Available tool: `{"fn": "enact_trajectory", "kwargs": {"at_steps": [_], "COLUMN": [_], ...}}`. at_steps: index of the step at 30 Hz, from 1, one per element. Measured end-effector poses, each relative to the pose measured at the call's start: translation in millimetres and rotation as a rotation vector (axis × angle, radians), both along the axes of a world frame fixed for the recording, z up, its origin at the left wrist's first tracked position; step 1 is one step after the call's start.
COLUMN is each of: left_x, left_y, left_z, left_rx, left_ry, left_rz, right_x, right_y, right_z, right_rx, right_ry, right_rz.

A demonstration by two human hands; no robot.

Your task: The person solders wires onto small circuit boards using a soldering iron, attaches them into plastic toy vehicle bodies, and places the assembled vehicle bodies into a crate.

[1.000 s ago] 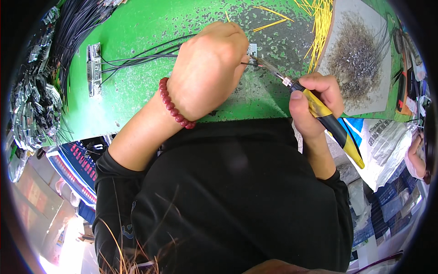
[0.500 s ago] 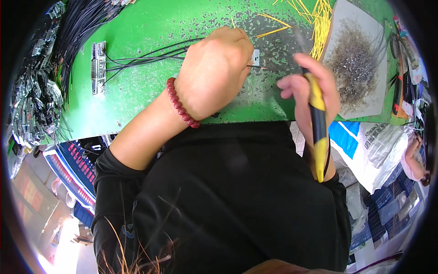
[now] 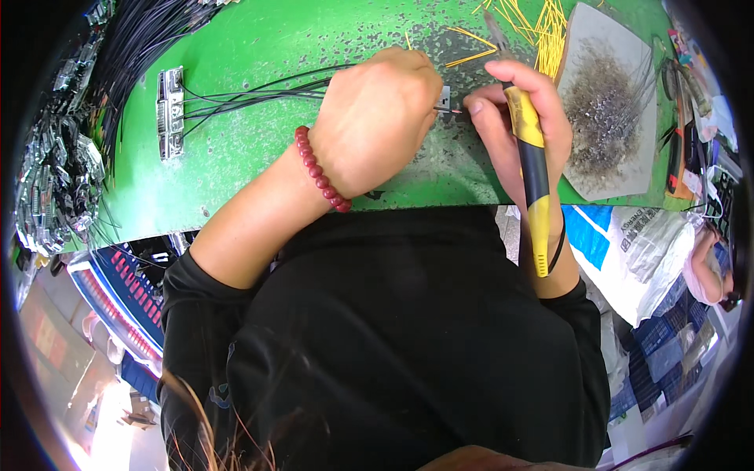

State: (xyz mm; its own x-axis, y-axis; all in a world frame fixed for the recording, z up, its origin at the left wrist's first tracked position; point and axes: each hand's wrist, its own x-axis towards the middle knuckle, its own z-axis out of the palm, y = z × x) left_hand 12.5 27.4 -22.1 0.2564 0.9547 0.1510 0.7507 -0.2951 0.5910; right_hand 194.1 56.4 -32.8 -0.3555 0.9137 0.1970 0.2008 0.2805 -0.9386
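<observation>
- A green bench (image 3: 259, 149) is spreading across the upper part of the view, its paint wearing through to dark patches around the hands.
- Behind the bench edge, the person's black shirt is filling the middle; a white and blue bag (image 3: 656, 251) is lying below the bench on the right.
- The left hand (image 3: 381, 118) is reaching in from the lower left, knuckles up, a dark red bead bracelet (image 3: 318, 174) circling its wrist.
- Its fingers are curling closed around a black wire (image 3: 447, 111), whose bare end is poking out toward the right thumb; the fingertips' exact grip is hidden.
- A small white piece (image 3: 445, 96) is showing just beside those fingers.
- The right hand (image 3: 546, 106) is grasping a yellow and black soldering iron (image 3: 532, 161), its metal tip pointing away from the body, while the thumb is hovering just beside the wire end.
- Black cables (image 3: 251, 100) are running from a silver connector strip (image 3: 170, 114) on the left to the left hand.
- A grey board (image 3: 583, 30) is carrying dark crumbs (image 3: 601, 110); yellow tubes (image 3: 553, 39) are lying beside it.
- At far left, silver connectors (image 3: 55, 177) are heaping up near a black wire bundle (image 3: 149, 47).
- Below them, a blue container with a pale rim is holding red pieces (image 3: 135, 276).
</observation>
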Motion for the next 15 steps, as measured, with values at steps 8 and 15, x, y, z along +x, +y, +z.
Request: {"fn": "enact_trajectory", "kwargs": {"at_steps": [8,15], "left_x": [0,-5], "left_y": [0,1], "left_z": [0,8], "left_rx": [0.009,-0.085], "left_ry": [0.007,-0.095], "left_rz": [0.004,-0.029], "right_x": [-10,-5], "right_y": [-2,4], "right_z": [-5,-9], "right_rx": [0.114,0.192], "right_ry": [0.032,0.065], "right_rz": [0.017,0.079]}}
